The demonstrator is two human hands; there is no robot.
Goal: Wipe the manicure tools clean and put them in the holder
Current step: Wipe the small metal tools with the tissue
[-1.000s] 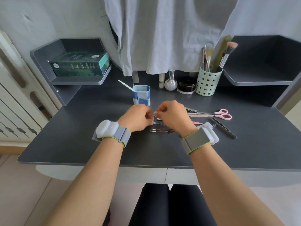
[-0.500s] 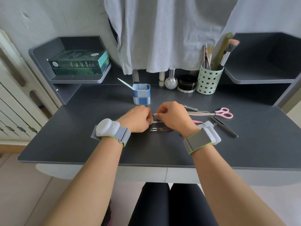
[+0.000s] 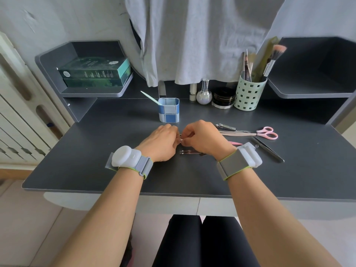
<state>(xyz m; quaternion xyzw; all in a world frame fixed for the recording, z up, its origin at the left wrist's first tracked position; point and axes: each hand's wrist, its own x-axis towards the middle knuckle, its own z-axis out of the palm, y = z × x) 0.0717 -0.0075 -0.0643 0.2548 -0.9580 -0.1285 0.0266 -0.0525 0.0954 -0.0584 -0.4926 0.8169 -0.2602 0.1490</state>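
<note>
Mid-frame, left hand (image 3: 160, 142) and right hand (image 3: 202, 136) both pinch a thin tool (image 3: 181, 139), white wipe at its tip. Light, stiff, slippery metal; grip mid-shaft.

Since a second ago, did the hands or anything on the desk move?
Hardly anything. Both hands, left hand and right hand, stay close together over the desk, pinching something small and white between them; what it is can't be told. The holder, scissors, clipper and cup stayed put.
</note>
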